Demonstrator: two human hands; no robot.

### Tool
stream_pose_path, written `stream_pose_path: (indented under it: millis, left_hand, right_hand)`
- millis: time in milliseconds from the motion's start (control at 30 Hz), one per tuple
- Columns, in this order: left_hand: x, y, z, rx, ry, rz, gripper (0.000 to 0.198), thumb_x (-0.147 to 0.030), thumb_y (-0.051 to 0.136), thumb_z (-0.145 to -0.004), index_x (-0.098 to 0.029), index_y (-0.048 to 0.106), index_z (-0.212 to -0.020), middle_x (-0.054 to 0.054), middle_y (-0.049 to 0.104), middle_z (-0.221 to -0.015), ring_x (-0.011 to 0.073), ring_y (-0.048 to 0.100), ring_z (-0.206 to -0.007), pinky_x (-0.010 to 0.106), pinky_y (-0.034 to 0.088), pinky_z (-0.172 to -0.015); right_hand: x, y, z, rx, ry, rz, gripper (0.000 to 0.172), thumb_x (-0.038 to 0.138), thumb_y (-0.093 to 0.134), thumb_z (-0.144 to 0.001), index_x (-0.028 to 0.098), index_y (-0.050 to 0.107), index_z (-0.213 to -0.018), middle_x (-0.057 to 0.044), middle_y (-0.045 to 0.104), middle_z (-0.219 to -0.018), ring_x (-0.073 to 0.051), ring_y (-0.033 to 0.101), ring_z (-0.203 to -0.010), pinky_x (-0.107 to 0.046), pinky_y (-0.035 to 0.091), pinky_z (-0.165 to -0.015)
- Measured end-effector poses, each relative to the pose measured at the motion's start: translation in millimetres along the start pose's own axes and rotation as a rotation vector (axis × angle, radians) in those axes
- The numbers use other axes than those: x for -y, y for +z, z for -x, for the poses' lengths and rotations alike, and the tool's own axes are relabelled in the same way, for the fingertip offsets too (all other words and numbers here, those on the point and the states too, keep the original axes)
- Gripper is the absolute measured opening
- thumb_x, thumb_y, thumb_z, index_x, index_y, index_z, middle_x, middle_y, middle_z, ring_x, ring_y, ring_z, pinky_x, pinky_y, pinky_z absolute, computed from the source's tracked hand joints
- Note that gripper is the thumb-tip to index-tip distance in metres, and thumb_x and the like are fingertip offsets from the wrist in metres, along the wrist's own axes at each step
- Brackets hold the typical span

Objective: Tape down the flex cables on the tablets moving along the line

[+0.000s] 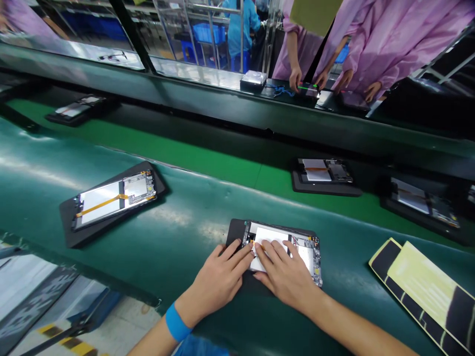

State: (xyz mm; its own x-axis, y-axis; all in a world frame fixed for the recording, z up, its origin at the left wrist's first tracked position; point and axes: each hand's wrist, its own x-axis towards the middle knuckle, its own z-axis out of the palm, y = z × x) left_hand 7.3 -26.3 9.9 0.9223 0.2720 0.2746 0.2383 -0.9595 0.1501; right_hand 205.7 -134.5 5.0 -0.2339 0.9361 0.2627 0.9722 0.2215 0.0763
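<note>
An opened tablet [306, 254], its battery and circuit board bare, lies on a black foam pad [235, 230] at the near side of the bench. My left hand [221, 272], with a blue band at the wrist, rests its outstretched fingers on the tablet's left end, by an orange ribbon cable. Across the white battery lies my right hand [284, 269], fingers extended and slightly spread, their tips close to those of the left. Both hands hide much of the cable and the tablet's lower edge. Neither hand grasps anything that I can see.
Another opened tablet [107, 198] sits on its pad at left. Yellow-and-black sheets [426, 277] are stacked at right. Behind runs a green conveyor belt [222, 165] carrying several opened tablets, one a dark-padded tablet [322, 173]. People in pink smocks [386, 49] work across the line.
</note>
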Motion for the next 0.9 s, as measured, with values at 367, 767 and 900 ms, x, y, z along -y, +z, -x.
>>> stream_pose_path:
  millis: [367,767,900]
  left_hand:
    - [-1.4,7.9,6.7,0.004,0.028,-0.067,0.042,-0.017,0.052,-0.095,-0.019,0.059,-0.137,0.007,0.063,-0.143,0.0297,0.057,-0.126,0.044,0.042,-0.095]
    - [-1.0,5.5,5.0,-0.007,0.015,-0.018,0.045,-0.009,0.051,-0.088,-0.018,0.061,-0.131,0.008,0.065,-0.14,0.0307,0.06,-0.122,0.045,0.042,-0.094]
    - [-0.7,5.2,4.7,-0.027,0.006,0.007,0.044,-0.008,0.051,-0.088,-0.017,0.062,-0.129,0.006,0.066,-0.139,0.0303,0.06,-0.121,0.045,0.042,-0.093]
  right_hand:
    - [-4.1,-4.1,-3.1,0.042,-0.049,-0.03,0.056,0.055,0.057,-0.099,0.012,0.061,-0.134,-0.01,0.069,-0.124,-0.027,0.054,-0.113,-0.045,0.035,-0.101]
    - [-22.3,-14.2,-9.6,0.122,-0.093,-0.053,0.049,0.052,0.062,-0.097,0.022,0.059,-0.136,-0.008,0.066,-0.13,-0.028,0.054,-0.117,-0.046,0.037,-0.102]
    - [-26.4,-13.4,-8.8,0.126,-0.125,-0.063,0.048,0.05,0.06,-0.099,0.022,0.058,-0.138,-0.007,0.066,-0.133,-0.028,0.053,-0.121,-0.047,0.036,-0.104]
